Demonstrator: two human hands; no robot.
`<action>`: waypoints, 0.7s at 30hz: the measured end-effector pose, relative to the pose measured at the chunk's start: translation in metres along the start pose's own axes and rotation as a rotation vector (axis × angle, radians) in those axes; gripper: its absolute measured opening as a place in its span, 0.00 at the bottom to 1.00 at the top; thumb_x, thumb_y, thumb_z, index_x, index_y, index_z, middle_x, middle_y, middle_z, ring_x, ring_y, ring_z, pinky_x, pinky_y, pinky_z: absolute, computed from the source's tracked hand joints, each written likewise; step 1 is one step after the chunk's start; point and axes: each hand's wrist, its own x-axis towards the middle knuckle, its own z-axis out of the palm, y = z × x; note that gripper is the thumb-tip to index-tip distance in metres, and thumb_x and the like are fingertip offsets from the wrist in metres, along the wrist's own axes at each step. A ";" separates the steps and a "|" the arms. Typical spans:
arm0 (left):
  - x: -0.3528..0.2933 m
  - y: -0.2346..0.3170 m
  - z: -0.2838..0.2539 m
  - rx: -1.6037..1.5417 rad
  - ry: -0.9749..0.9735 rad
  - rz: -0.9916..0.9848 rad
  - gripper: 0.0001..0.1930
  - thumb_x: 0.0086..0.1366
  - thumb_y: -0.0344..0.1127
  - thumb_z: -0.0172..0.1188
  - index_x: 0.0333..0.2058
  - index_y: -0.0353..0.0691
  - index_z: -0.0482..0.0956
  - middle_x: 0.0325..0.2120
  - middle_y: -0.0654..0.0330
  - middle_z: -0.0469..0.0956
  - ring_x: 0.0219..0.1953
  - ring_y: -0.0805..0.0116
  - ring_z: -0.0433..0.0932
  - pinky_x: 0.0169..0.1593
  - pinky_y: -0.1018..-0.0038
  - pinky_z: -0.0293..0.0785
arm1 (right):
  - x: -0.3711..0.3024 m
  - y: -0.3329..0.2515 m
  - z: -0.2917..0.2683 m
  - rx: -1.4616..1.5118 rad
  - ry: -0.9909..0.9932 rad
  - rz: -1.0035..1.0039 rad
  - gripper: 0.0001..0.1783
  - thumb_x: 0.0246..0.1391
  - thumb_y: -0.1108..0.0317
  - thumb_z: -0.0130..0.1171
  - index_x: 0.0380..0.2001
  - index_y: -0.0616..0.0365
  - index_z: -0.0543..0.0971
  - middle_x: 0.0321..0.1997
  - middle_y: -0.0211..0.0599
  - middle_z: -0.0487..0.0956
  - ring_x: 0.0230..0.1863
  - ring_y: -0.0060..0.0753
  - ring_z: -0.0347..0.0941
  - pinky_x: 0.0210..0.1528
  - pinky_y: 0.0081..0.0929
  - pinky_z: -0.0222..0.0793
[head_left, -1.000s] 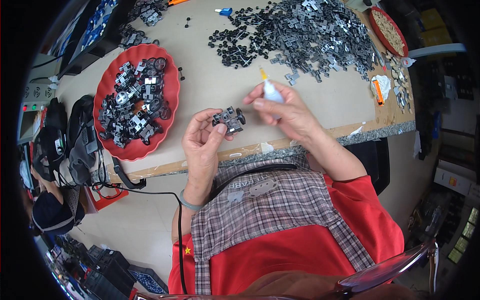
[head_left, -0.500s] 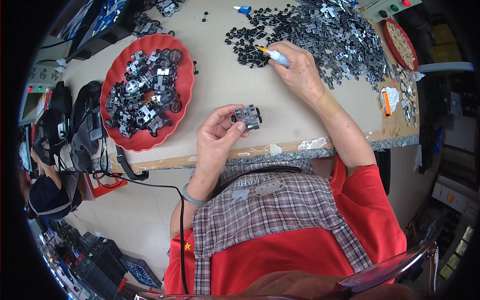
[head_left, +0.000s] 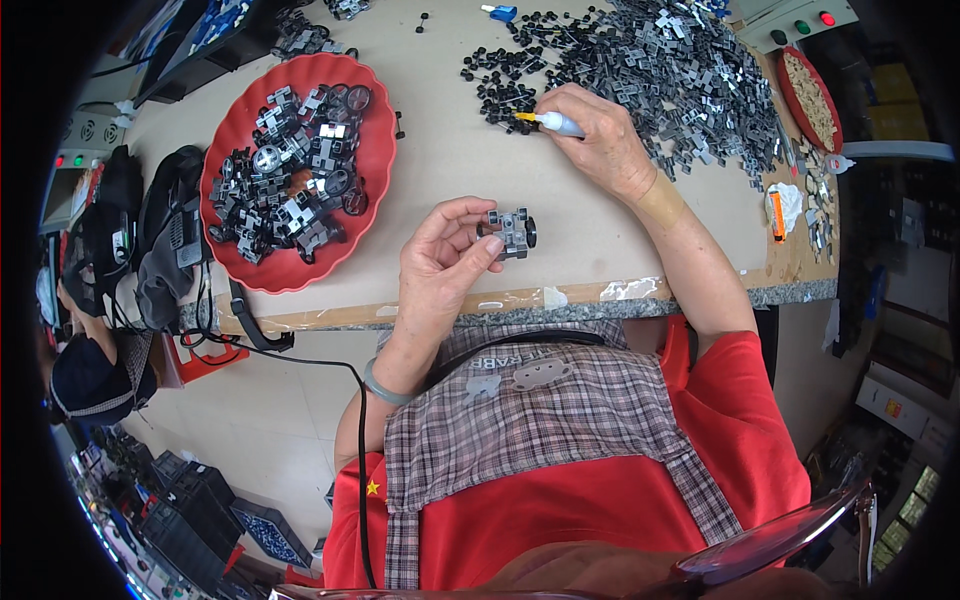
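My left hand (head_left: 440, 255) is closed on a small grey toy car chassis (head_left: 516, 236), pinched between thumb and fingers above the near part of the table. A black wheel shows on the chassis's right side; the fingers hide part of its left. Farther off to the right, my right hand (head_left: 608, 145) grips a small white squeeze bottle (head_left: 562, 123) with a yellow tip. That tip points left, over the near edge of a heap of black wheel axles (head_left: 503, 68). Whether it touches any axle, I cannot tell.
At left stands a red scalloped bowl (head_left: 378, 150) full of chassis with wheels. A large heap of grey plastic parts (head_left: 690, 85) covers the far right. Beyond it are a red dish (head_left: 832, 135) of small tan pieces and an orange tube (head_left: 777, 216). A black cable (head_left: 362, 440) hangs by my left arm.
The bottle's tip has come nearer to me along the axle heap, and the bottle lies more level. In my left hand the chassis has turned slightly. The whole view has shifted a little.
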 end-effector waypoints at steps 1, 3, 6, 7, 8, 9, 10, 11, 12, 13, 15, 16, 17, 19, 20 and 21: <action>0.000 0.001 0.001 0.000 0.000 -0.001 0.17 0.59 0.21 0.57 0.48 0.31 0.69 0.39 0.58 0.73 0.37 0.76 0.74 0.36 0.81 0.74 | 0.000 0.000 0.000 -0.002 -0.003 -0.001 0.11 0.43 0.78 0.59 0.33 0.58 0.74 0.35 0.34 0.77 0.33 0.43 0.76 0.33 0.33 0.74; 0.000 0.002 0.002 -0.006 -0.002 -0.005 0.17 0.59 0.22 0.58 0.48 0.31 0.70 0.39 0.58 0.73 0.37 0.76 0.74 0.36 0.81 0.74 | 0.000 -0.001 -0.002 0.013 -0.035 0.039 0.10 0.43 0.78 0.60 0.33 0.59 0.75 0.35 0.34 0.77 0.35 0.40 0.77 0.35 0.30 0.74; 0.000 0.000 0.001 -0.008 0.007 0.004 0.18 0.59 0.24 0.59 0.48 0.32 0.71 0.41 0.56 0.75 0.36 0.76 0.75 0.35 0.81 0.74 | 0.001 -0.003 -0.004 0.019 -0.065 0.081 0.09 0.44 0.77 0.61 0.32 0.60 0.76 0.36 0.35 0.78 0.36 0.38 0.77 0.37 0.27 0.74; 0.000 0.000 0.001 -0.009 0.008 0.004 0.18 0.59 0.24 0.59 0.48 0.32 0.71 0.41 0.56 0.75 0.36 0.76 0.75 0.35 0.81 0.74 | 0.001 -0.004 -0.004 0.013 -0.064 0.080 0.10 0.43 0.77 0.61 0.32 0.60 0.76 0.37 0.35 0.78 0.36 0.38 0.77 0.37 0.28 0.74; -0.001 -0.001 0.000 -0.003 -0.002 0.007 0.18 0.59 0.24 0.59 0.49 0.32 0.71 0.41 0.56 0.75 0.36 0.76 0.75 0.35 0.80 0.74 | 0.001 -0.005 -0.004 0.013 -0.065 0.079 0.10 0.43 0.77 0.61 0.32 0.60 0.76 0.37 0.35 0.78 0.36 0.38 0.77 0.37 0.28 0.74; -0.001 -0.001 -0.001 0.003 -0.011 0.010 0.18 0.59 0.24 0.59 0.49 0.32 0.71 0.41 0.56 0.75 0.36 0.76 0.75 0.35 0.80 0.74 | 0.001 -0.006 -0.004 0.023 -0.054 0.047 0.10 0.43 0.77 0.62 0.32 0.59 0.76 0.37 0.35 0.78 0.37 0.38 0.77 0.37 0.27 0.74; -0.001 0.000 0.000 0.002 -0.009 0.010 0.18 0.59 0.24 0.59 0.49 0.32 0.71 0.41 0.56 0.75 0.36 0.76 0.75 0.35 0.80 0.74 | 0.001 -0.007 -0.004 0.034 -0.042 0.016 0.11 0.42 0.77 0.62 0.33 0.59 0.77 0.38 0.35 0.78 0.37 0.38 0.77 0.37 0.27 0.74; -0.001 0.001 0.001 0.008 -0.011 0.006 0.18 0.59 0.24 0.59 0.49 0.32 0.71 0.41 0.56 0.75 0.36 0.76 0.75 0.35 0.80 0.74 | 0.001 -0.007 -0.004 0.034 -0.044 0.015 0.11 0.42 0.77 0.62 0.33 0.59 0.77 0.38 0.35 0.78 0.37 0.38 0.77 0.37 0.27 0.74; -0.001 0.001 0.001 0.014 -0.013 0.002 0.19 0.59 0.24 0.58 0.50 0.32 0.71 0.41 0.56 0.75 0.37 0.75 0.75 0.36 0.80 0.74 | 0.001 -0.008 -0.004 0.012 -0.067 -0.003 0.11 0.42 0.78 0.62 0.33 0.58 0.77 0.38 0.35 0.78 0.37 0.38 0.77 0.37 0.27 0.74; -0.002 0.001 0.000 0.014 -0.012 0.002 0.19 0.59 0.24 0.58 0.50 0.32 0.71 0.41 0.56 0.75 0.37 0.75 0.75 0.36 0.80 0.74 | 0.000 -0.008 -0.005 -0.009 -0.090 -0.022 0.12 0.42 0.78 0.62 0.34 0.58 0.77 0.39 0.35 0.78 0.37 0.38 0.77 0.37 0.27 0.74; -0.002 0.000 -0.002 0.024 -0.039 -0.016 0.19 0.59 0.23 0.58 0.50 0.32 0.71 0.42 0.56 0.74 0.37 0.75 0.75 0.36 0.79 0.74 | 0.000 -0.009 -0.005 -0.016 -0.094 -0.020 0.12 0.42 0.77 0.62 0.34 0.58 0.78 0.39 0.36 0.78 0.37 0.38 0.77 0.37 0.27 0.74; -0.001 0.000 -0.001 0.023 -0.038 -0.016 0.19 0.59 0.23 0.58 0.50 0.32 0.71 0.42 0.56 0.74 0.37 0.75 0.75 0.36 0.79 0.74 | 0.000 -0.009 -0.005 -0.024 -0.098 -0.017 0.13 0.42 0.77 0.62 0.35 0.57 0.78 0.38 0.36 0.78 0.36 0.37 0.77 0.37 0.27 0.74; -0.001 0.000 -0.002 0.000 -0.049 -0.005 0.20 0.59 0.23 0.58 0.51 0.32 0.71 0.43 0.56 0.74 0.38 0.75 0.75 0.37 0.79 0.74 | -0.001 -0.008 -0.005 -0.024 -0.099 -0.017 0.13 0.42 0.77 0.62 0.35 0.57 0.78 0.38 0.36 0.78 0.36 0.37 0.77 0.37 0.27 0.74; -0.001 0.002 -0.001 -0.025 -0.059 0.004 0.20 0.58 0.23 0.58 0.51 0.31 0.71 0.43 0.55 0.74 0.39 0.74 0.75 0.37 0.79 0.74 | -0.003 -0.004 -0.005 0.028 -0.026 -0.023 0.11 0.42 0.77 0.62 0.33 0.57 0.78 0.35 0.32 0.79 0.32 0.36 0.78 0.34 0.27 0.76; -0.001 0.004 -0.001 -0.039 -0.061 0.001 0.20 0.59 0.22 0.57 0.51 0.31 0.70 0.41 0.57 0.74 0.38 0.75 0.74 0.39 0.79 0.74 | -0.003 -0.006 -0.006 0.031 -0.030 -0.024 0.11 0.42 0.77 0.62 0.33 0.57 0.78 0.35 0.32 0.79 0.32 0.36 0.78 0.34 0.27 0.76; -0.001 0.005 -0.001 -0.053 -0.064 -0.003 0.21 0.59 0.22 0.57 0.52 0.31 0.69 0.40 0.58 0.74 0.38 0.75 0.74 0.40 0.79 0.74 | -0.002 -0.010 -0.010 0.075 -0.015 0.029 0.10 0.42 0.76 0.63 0.33 0.58 0.78 0.34 0.33 0.79 0.32 0.34 0.78 0.34 0.26 0.75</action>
